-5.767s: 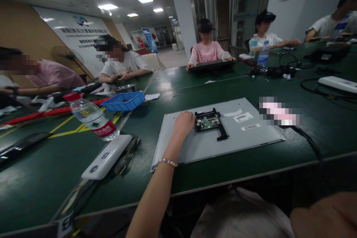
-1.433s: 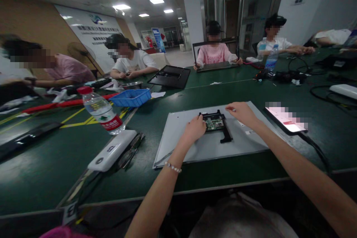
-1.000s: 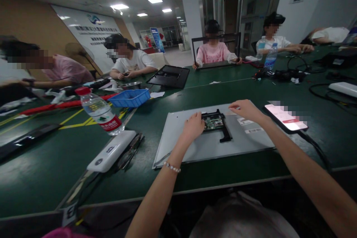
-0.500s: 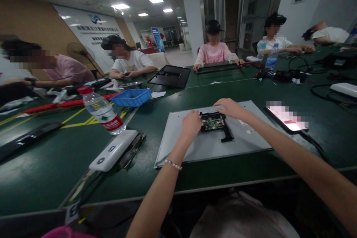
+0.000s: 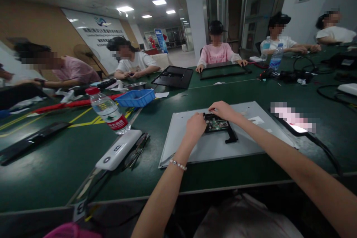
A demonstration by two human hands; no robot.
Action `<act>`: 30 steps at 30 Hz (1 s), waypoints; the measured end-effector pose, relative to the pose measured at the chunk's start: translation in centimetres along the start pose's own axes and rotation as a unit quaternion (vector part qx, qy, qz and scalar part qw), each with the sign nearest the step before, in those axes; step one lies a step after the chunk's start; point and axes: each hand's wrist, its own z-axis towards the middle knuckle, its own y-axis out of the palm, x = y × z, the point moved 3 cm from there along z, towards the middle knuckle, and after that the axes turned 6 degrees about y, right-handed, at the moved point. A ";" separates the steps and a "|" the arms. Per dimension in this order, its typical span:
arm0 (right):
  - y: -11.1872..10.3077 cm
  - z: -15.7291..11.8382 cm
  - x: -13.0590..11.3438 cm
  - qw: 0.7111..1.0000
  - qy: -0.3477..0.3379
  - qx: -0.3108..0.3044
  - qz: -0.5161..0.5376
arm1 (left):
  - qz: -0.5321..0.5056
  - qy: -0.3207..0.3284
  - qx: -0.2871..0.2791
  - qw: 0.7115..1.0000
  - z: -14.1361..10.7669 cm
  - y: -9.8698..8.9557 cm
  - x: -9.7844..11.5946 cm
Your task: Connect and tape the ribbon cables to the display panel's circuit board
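Observation:
A flat grey panel [image 5: 181, 141] lies on the green table in front of me. On it sits a black plastic bracket [image 5: 231, 136] holding a green circuit board [image 5: 218, 124]. My left hand [image 5: 196, 125] has its fingers curled in at the bracket's left edge, with the fingertips partly hidden behind the knuckles. At the far edge, close to my left hand, my right hand [image 5: 223, 111] bends its fingers down onto the bracket in a closed grip. White labels [image 5: 256, 120] show on the panel right of the board.
Left of the panel stand a water bottle [image 5: 110, 113], a white power bank [image 5: 119, 150] and glasses [image 5: 136, 150]. A blue tray [image 5: 135, 98] is farther back. On the right lies a lit phone [image 5: 292, 119] with a cable. Several people sit around the table.
My right hand has slid left along the bracket's far edge, nearer my left hand. The left hand stays at the bracket's left side. The whole view has shifted slightly.

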 end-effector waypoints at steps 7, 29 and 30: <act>-2.6 -2.3 2.6 0.996 0.030 0.070 0.034 | -0.005 0.003 -0.004 1.000 -0.2 -0.5 0.5; -1.0 -3.4 2.3 1.000 0.016 0.006 -0.009 | 0.000 -0.007 -0.001 1.000 0.0 -0.7 0.5; -1.0 -3.4 2.5 1.000 0.015 0.013 0.000 | 0.000 -0.008 -0.002 1.000 0.0 -0.7 0.5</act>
